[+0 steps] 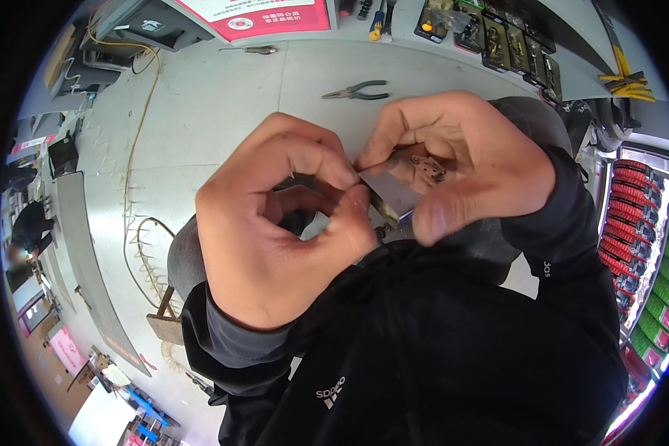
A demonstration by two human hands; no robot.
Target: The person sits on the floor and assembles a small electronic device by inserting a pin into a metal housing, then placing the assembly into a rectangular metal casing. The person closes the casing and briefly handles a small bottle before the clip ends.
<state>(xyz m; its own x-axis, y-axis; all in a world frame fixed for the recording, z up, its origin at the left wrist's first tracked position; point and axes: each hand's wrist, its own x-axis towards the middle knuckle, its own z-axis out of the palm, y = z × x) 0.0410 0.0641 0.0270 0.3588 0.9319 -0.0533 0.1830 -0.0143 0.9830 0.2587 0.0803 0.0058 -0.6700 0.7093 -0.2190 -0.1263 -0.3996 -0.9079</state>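
A small flat grey metal piece (391,192) with a shiny lower edge is held between my two hands, above my lap. My left hand (264,215) is closed, with thumb and forefinger pinched at the piece's left corner. Anything small between those fingertips is hidden. From the other side, my right hand (490,160) grips the piece between its bent forefinger and its thumb, which is slightly blurred. Several tiny dark parts (431,171) show in the hollow of the right palm, too small to name.
Pliers with dark green handles (360,91) and a screwdriver (253,50) lie on the pale floor ahead. Boxes of small parts (498,44) stand at the far right. A coiled hose (137,215) runs along the left, near a wooden stool (165,325). Red coils (632,212) hang at right.
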